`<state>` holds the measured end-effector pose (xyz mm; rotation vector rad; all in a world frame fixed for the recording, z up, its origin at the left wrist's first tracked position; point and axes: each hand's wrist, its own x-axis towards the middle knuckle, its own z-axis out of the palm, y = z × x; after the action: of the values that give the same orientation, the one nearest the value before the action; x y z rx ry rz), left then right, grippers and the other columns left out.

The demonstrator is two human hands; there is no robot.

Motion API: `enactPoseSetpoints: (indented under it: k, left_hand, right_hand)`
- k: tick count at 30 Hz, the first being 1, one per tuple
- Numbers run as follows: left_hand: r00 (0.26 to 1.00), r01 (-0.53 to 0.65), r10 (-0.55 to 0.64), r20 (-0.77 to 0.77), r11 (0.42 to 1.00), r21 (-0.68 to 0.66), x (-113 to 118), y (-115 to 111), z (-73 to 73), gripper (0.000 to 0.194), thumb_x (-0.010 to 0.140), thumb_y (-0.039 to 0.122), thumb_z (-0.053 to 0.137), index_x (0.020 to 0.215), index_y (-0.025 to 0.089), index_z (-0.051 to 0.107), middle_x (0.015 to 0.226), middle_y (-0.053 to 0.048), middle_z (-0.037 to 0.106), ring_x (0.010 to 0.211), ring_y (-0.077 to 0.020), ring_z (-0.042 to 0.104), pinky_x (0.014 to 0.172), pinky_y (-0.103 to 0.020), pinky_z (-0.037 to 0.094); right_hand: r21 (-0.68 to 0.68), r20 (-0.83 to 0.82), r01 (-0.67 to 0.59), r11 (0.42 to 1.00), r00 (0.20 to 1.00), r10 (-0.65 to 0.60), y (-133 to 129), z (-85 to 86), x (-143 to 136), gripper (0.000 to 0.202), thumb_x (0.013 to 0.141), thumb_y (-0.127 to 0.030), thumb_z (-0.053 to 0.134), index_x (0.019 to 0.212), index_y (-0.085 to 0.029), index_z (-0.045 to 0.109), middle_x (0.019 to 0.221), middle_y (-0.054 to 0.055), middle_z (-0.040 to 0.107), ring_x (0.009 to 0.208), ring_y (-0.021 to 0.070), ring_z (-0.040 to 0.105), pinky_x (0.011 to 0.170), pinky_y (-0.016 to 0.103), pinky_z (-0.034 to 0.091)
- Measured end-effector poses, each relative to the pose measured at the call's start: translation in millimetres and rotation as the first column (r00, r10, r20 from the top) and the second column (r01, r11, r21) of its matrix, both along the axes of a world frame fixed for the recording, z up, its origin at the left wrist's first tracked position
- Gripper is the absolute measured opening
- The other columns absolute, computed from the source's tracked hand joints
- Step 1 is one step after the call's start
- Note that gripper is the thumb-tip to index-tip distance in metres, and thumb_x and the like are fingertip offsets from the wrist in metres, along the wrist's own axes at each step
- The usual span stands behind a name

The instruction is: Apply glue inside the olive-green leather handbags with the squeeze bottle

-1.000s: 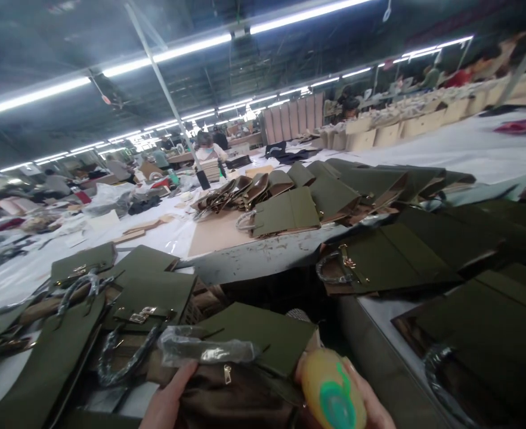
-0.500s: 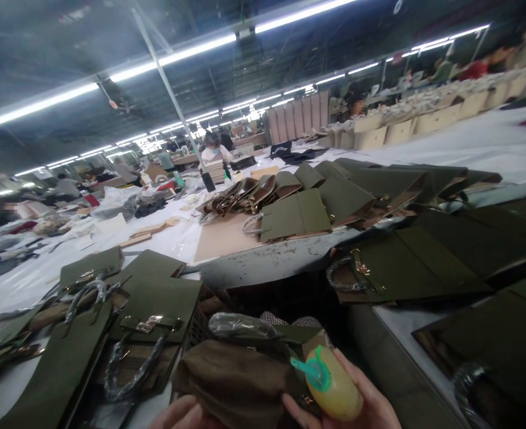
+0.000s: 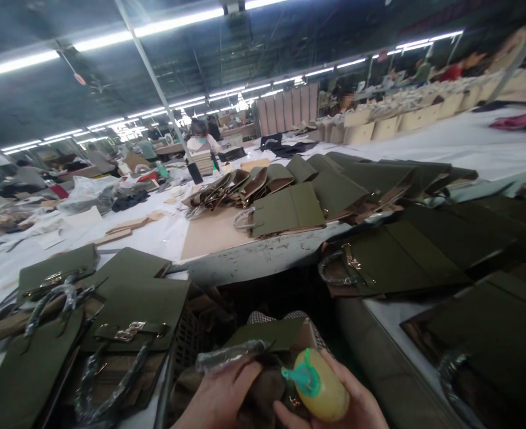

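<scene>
On my lap, over checked cloth, lies a dark green handbag [image 3: 269, 335] with a soft brown lining [image 3: 267, 387] and a plastic-wrapped handle [image 3: 231, 356]. My left hand [image 3: 225, 393] is closed over the bag at the lining, just below the handle; some of its fingertips are hidden in the dark folds. A yellowish squeeze bottle [image 3: 328, 390] with a green nozzle cap [image 3: 302, 379] is gripped in my right hand [image 3: 356, 396]. Its nozzle points left over the lining. Fingers of the right hand also reach under the bottle to the bag's edge, near a small gold fitting.
Green handbags with wrapped handles lie at the left [image 3: 133, 307] and right [image 3: 406, 259]. More are stacked on the white table [image 3: 155, 232] ahead. A dark basket [image 3: 186, 339] stands left of my lap. Farther off are a metal pole [image 3: 155, 83], cream bags [image 3: 383, 127] and several people.
My left hand has come up from the lower edge onto the lining near the handle, which has shifted down and left. The lining is bunched lower. The bottle stays in my right hand.
</scene>
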<state>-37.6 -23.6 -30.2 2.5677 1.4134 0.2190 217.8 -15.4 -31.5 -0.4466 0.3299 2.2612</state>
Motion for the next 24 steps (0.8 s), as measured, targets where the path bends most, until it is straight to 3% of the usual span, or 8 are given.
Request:
enactPoseSetpoints:
  k: [4, 7, 10, 13, 17, 19, 21, 24]
  left_hand:
    - [0.965, -0.169, 0.207, 0.163, 0.961, -0.220, 7, -1, -20.3, 0.047, 0.083, 0.025, 0.079, 0.129, 0.025, 0.069, 0.132, -0.008, 0.076, 0.123, -0.0327, 0.071, 0.106, -0.044, 0.060]
    - [0.949, -0.178, 0.231, 0.215, 0.954, -0.240, 6, -3, -34.8, 0.050, 0.084, 0.027, 0.078, 0.132, 0.019, 0.068, 0.135, -0.015, 0.075, 0.126, -0.0358, 0.069, 0.111, -0.050, 0.056]
    - [0.936, -0.164, 0.231, 0.267, 0.954, -0.250, 1, -6, -36.8, 0.046, 0.088, 0.022, 0.071, 0.133, 0.023, 0.067, 0.134, -0.012, 0.076, 0.123, -0.0316, 0.072, 0.106, -0.042, 0.058]
    - [0.928, -0.141, 0.223, 0.300, 0.952, -0.272, -6, -5, -9.9, 0.037, 0.091, 0.014, 0.062, 0.126, 0.026, 0.068, 0.124, -0.006, 0.080, 0.111, -0.0247, 0.076, 0.094, -0.030, 0.059]
    - [0.947, -0.006, 0.057, 0.317, 0.987, -0.159, -16, 6, 54.3, 0.009, 0.096, 0.017, 0.065, 0.101, 0.022, 0.070, 0.093, -0.001, 0.077, 0.087, -0.0197, 0.073, 0.077, -0.025, 0.050]
    - [0.954, 0.039, 0.019, 0.298, 0.981, -0.188, -19, 12, 77.5, 0.013, 0.098, 0.021, 0.065, 0.085, 0.021, 0.065, 0.080, 0.002, 0.070, 0.075, -0.0159, 0.067, 0.067, -0.024, 0.043]
    - [0.958, 0.038, 0.042, 0.284, 0.963, -0.268, -21, 14, 84.8, 0.023, 0.099, 0.025, 0.065, 0.078, 0.020, 0.060, 0.076, 0.003, 0.065, 0.070, -0.0141, 0.063, 0.063, -0.024, 0.038]
    - [0.934, 0.021, 0.104, 0.341, 0.939, -0.343, -21, 13, 67.3, 0.026, 0.100, 0.030, 0.062, 0.076, 0.020, 0.056, 0.075, 0.003, 0.062, 0.068, -0.0141, 0.059, 0.061, -0.024, 0.037]
  right_hand:
    - [0.025, 0.043, -0.022, 0.999, 0.999, 0.021, 9, 4.8, 3, 0.023, 0.088, -0.026, 0.089, 0.106, -0.013, 0.084, 0.106, 0.012, 0.086, 0.097, 0.0301, 0.080, 0.104, 0.056, 0.059]
    - [0.024, 0.066, -0.003, 1.000, 0.998, 0.002, 12, 3.7, 4, 0.023, 0.089, -0.028, 0.089, 0.106, -0.015, 0.084, 0.106, 0.011, 0.086, 0.096, 0.0288, 0.079, 0.104, 0.057, 0.058]
    - [0.038, 0.058, 0.023, 0.999, 0.998, -0.025, 12, 2.7, 2, 0.020, 0.087, -0.028, 0.091, 0.104, -0.019, 0.084, 0.105, 0.008, 0.087, 0.094, 0.0276, 0.080, 0.103, 0.059, 0.058]
    - [0.047, 0.014, -0.013, 0.999, 1.000, 0.012, 13, 12.8, -3, 0.024, 0.087, -0.032, 0.091, 0.106, -0.021, 0.083, 0.110, 0.008, 0.086, 0.101, 0.0293, 0.078, 0.106, 0.059, 0.056]
    - [0.163, -0.114, -0.104, 0.981, 0.986, 0.124, 20, 46.8, -7, 0.031, 0.086, -0.042, 0.090, 0.106, -0.019, 0.084, 0.108, 0.008, 0.086, 0.100, 0.0255, 0.079, 0.106, 0.048, 0.057]
    - [0.249, -0.131, -0.192, 0.949, 0.964, 0.230, 22, 62.2, -3, 0.039, 0.088, -0.051, 0.087, 0.106, -0.016, 0.085, 0.109, 0.010, 0.086, 0.101, 0.0259, 0.080, 0.105, 0.042, 0.058]
    - [0.297, -0.084, -0.265, 0.917, 0.950, 0.302, 23, 69.1, 6, 0.048, 0.089, -0.057, 0.083, 0.111, -0.014, 0.085, 0.113, 0.011, 0.085, 0.100, 0.0273, 0.081, 0.102, 0.039, 0.059]
    - [0.247, 0.002, -0.260, 0.934, 0.964, 0.267, 22, 64.1, 23, 0.047, 0.090, -0.052, 0.085, 0.114, -0.012, 0.084, 0.119, 0.015, 0.083, 0.100, 0.0266, 0.081, 0.098, 0.036, 0.062]
